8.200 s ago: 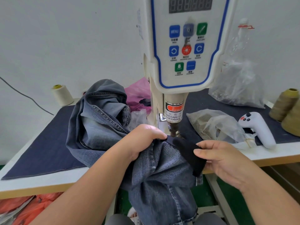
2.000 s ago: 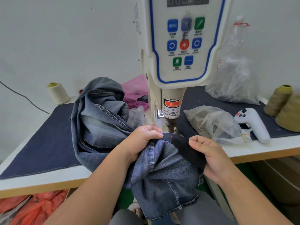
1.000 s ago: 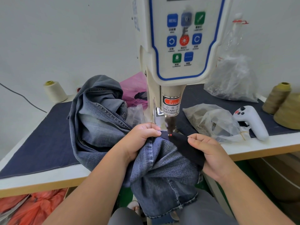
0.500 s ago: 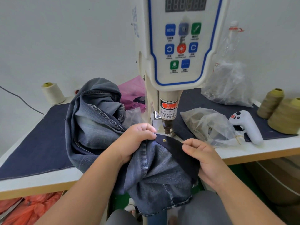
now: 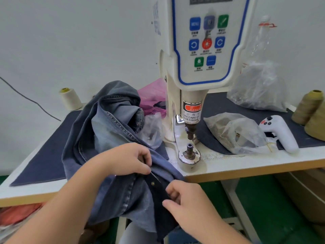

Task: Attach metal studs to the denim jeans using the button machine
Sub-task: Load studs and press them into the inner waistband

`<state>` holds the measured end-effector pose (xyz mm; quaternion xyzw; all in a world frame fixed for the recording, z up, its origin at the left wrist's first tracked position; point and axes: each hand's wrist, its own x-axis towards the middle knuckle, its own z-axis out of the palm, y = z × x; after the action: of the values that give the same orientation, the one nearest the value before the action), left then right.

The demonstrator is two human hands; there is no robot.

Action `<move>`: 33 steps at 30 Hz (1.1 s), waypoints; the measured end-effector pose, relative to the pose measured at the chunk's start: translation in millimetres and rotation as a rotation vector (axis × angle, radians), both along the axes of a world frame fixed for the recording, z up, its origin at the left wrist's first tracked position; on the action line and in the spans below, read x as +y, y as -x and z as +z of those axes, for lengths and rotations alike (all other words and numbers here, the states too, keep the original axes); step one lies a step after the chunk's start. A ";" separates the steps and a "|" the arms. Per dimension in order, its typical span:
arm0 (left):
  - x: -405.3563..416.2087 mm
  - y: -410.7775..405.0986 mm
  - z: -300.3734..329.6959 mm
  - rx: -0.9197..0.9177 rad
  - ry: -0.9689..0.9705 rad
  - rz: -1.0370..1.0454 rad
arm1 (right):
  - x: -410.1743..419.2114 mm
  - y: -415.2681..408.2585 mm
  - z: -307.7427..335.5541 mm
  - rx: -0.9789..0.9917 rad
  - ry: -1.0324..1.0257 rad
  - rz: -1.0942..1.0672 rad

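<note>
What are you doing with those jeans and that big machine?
A person is putting metal studs on denim jeans with a button machine. Right now both hands hold the jeans off the machine, near the table's front edge. The left hand grips the blue denim, and the right hand pinches a dark strip of the jeans. One small stud sits in that dark strip. The machine's post is bare, with nothing under the punch.
</note>
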<state>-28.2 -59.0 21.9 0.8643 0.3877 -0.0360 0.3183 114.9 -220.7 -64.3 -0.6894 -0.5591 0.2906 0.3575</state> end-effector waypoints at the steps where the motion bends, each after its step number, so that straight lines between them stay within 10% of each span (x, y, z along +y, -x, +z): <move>1: -1.9 -1.3 -0.5 -0.026 -0.017 0.034 | -0.6 3.0 -2.4 -0.026 0.008 -0.005; 6: -6.1 -19.4 2.1 -0.339 -0.532 0.176 | -5.2 -2.5 2.1 -0.102 0.028 0.004; 11: 18.0 -45.3 -11.3 0.113 -0.823 0.096 | -1.4 -56.1 37.2 -0.143 -0.114 -0.196; 16: 49.8 -54.6 -24.7 0.332 -0.783 0.201 | 14.0 -157.6 71.3 -0.423 -0.054 -0.585; 21: 58.8 -61.5 -27.1 0.324 -0.745 0.119 | 28.0 -187.0 55.8 -0.619 0.293 -0.472; 33: 57.4 -59.7 -32.9 0.466 -0.859 0.095 | 54.1 -196.5 41.7 -0.773 0.251 -0.391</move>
<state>31.5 -1.6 -11.0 0.8677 0.4675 -0.0505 -0.1609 311.4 -166.7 -22.6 -0.8779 -0.4713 0.0045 0.0840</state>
